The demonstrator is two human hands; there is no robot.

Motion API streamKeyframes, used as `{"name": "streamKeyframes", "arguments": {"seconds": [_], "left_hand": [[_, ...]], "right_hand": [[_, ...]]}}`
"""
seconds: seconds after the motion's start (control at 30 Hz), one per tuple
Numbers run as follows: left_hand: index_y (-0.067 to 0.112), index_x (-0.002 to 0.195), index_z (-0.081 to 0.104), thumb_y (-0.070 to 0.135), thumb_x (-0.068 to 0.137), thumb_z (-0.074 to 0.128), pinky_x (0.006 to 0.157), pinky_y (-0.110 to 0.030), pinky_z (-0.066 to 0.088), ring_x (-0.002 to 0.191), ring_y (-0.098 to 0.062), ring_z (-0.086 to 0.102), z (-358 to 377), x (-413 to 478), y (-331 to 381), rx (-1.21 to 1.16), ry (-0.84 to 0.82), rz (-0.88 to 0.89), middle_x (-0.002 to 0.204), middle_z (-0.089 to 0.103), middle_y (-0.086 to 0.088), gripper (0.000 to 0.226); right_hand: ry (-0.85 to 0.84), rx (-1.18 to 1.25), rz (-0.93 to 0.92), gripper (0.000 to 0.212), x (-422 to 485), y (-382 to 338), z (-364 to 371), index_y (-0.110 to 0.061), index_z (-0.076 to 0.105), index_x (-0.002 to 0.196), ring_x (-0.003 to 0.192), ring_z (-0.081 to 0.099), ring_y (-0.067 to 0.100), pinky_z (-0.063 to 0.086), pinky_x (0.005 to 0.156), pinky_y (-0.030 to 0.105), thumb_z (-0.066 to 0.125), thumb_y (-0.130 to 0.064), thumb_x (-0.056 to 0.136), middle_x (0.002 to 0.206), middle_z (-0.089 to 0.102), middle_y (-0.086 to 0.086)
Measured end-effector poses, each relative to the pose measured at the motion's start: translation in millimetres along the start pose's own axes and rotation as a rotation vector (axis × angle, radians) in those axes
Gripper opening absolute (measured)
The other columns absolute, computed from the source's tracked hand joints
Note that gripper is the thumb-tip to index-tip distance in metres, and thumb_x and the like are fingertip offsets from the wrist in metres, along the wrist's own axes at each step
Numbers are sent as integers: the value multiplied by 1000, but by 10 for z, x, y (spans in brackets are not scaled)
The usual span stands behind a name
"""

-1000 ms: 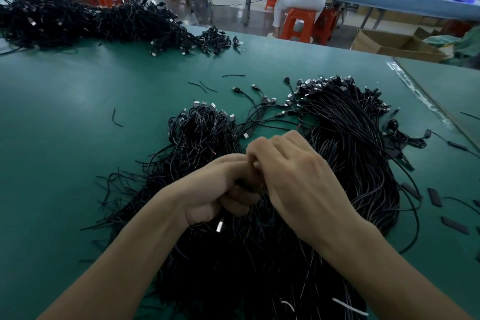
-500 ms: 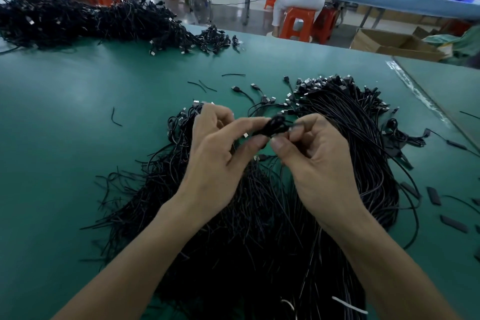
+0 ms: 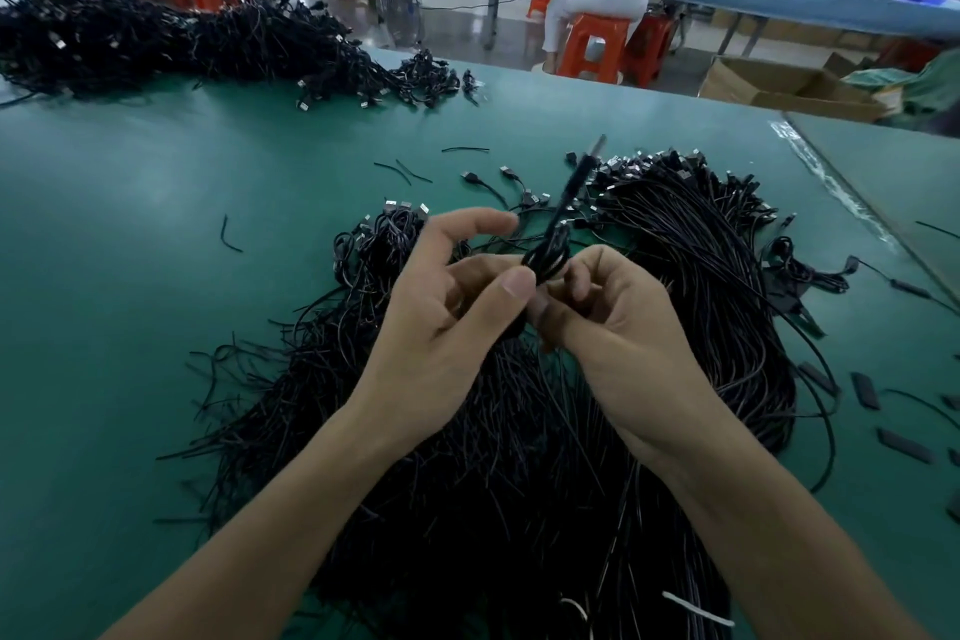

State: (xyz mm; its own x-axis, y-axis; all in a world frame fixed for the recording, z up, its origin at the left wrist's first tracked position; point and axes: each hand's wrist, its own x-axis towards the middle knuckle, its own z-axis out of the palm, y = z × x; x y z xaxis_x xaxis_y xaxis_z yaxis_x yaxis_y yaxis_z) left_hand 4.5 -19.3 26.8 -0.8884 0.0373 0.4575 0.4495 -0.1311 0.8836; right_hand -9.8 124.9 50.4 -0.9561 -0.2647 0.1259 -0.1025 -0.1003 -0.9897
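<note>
Both hands up over the cable pile (image 3: 701, 286), which lies by the near edge of the green surface (image 3: 130, 286). Left hand (image 3: 441, 327) grip: thumb pinching a small coiled cable (image 3: 550, 257), forefinger lifted clear. Right hand (image 3: 618, 343) grip: fingers curled close round the same coil, whose plug end sticks up, blurred.

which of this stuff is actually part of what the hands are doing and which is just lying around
In the job: black cable, pinched by left hand and right hand; cable pile beneath them.
Lying about: far cable heap, wire scraps, black strips, cardboard box, orange stools.
</note>
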Motion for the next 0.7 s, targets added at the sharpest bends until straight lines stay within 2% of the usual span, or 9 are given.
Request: {"name": "streamKeyframes", "arguments": {"seconds": [0.1,0.17,0.23,0.3,0.37,0.43,0.5,0.63,0.7], "left_hand": [[21,105,66,38,99,53,88,-32,54,98,-25,67,9,-43,7,115,-1,91,101,73,-4,22],[30,95,69,41,96,55,96,-33,48,109,-21,61,-3,-56,-34,305,11,141,108,71,8,17],[44,88,66,43,87,65,100,-30,41,115,-18,53,-18,-56,-72,470,47,123,116,58,18,2],[46,87,62,44,81,74,89,-19,40,104,-13,49,-33,-63,-106,556,114,118,107,49,19,14],[39,91,54,38,83,74,67,-14,40,79,-7,50,-40,-62,-127,501,176,108,86,49,18,22],[30,89,52,32,86,68,52,-15,39,60,-4,48,-41,-47,-140,409,202,79,73,54,10,16],[25,86,56,18,90,68,48,-18,44,56,-3,54,-37,-24,-145,321,201,33,73,63,9,15],[11,95,67,-9,92,58,70,-16,54,81,-5,71,-67,18,-81,150,152,-40,88,75,3,23],[12,97,71,-20,89,47,83,-19,52,96,-8,70,-87,38,-26,217,92,-4,96,75,2,41]], "right_hand": [[4,-11,22,34,4,17,-16,-14,41,76,66,49,13,46,59,23,61,11,88,65,55,-4],[27,-33,17,35,16,27,-30,-14,41,76,66,52,11,48,61,22,61,11,89,65,58,-4],[70,-89,-30,35,28,30,-35,-14,40,75,69,57,7,52,70,21,61,10,90,67,62,-5],[94,-140,-98,35,26,23,-22,-15,40,75,71,60,10,54,71,22,61,10,89,70,62,-4],[89,-149,-158,36,18,0,-6,-15,40,75,70,59,8,53,69,19,63,10,88,71,62,-3],[31,-117,-198,37,-3,-29,11,-15,41,75,70,60,9,53,65,17,64,10,88,75,63,7],[-60,-113,-203,35,-37,-34,40,-17,41,76,73,61,15,54,66,21,63,8,88,80,65,16],[-111,-267,-145,33,-106,41,92,-29,41,68,65,48,22,44,57,44,64,-10,82,74,58,17],[-102,-264,-96,32,-104,74,72,-31,42,67,63,44,20,40,58,43,65,-13,81,66,57,5]]}}
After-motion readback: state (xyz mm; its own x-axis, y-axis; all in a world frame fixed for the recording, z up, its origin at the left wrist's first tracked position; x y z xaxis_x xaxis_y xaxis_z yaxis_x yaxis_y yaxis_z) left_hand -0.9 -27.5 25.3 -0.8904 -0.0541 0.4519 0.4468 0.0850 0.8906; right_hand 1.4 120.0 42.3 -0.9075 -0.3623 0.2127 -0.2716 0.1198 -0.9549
